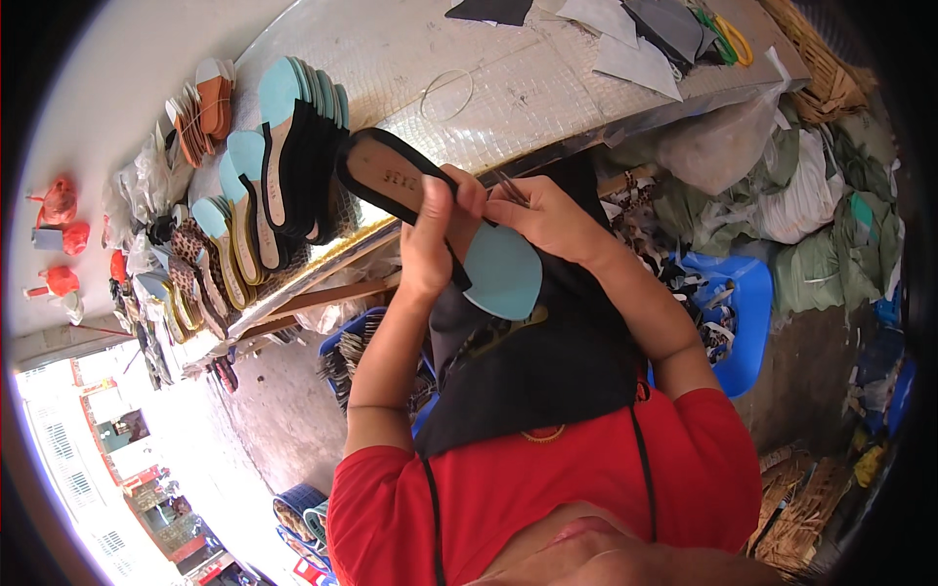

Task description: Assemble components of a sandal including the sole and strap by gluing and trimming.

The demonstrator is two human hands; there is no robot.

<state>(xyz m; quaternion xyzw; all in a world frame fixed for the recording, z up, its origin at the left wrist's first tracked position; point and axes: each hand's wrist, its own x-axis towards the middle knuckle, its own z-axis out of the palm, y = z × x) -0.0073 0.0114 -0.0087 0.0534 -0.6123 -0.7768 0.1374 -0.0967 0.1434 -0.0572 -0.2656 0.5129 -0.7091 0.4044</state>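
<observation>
My left hand is closed around a shoe insole, its thumb on the upper face. The insole has a beige heel pad with dark printing, a black edge binding and a light blue front part. Close beside it, my right hand is closed on a small two-pronged metal tool, whose tips point up toward the bench; its exact kind is unclear. Stacked black-edged insoles with light blue fronts lie on the bench, left of my left hand.
The shiny bench carries more insoles, some leopard-patterned, a thin ring, dark and grey scraps and yellow-green scissors. A blue basin of strips stands right of my lap. Sacks lie beyond.
</observation>
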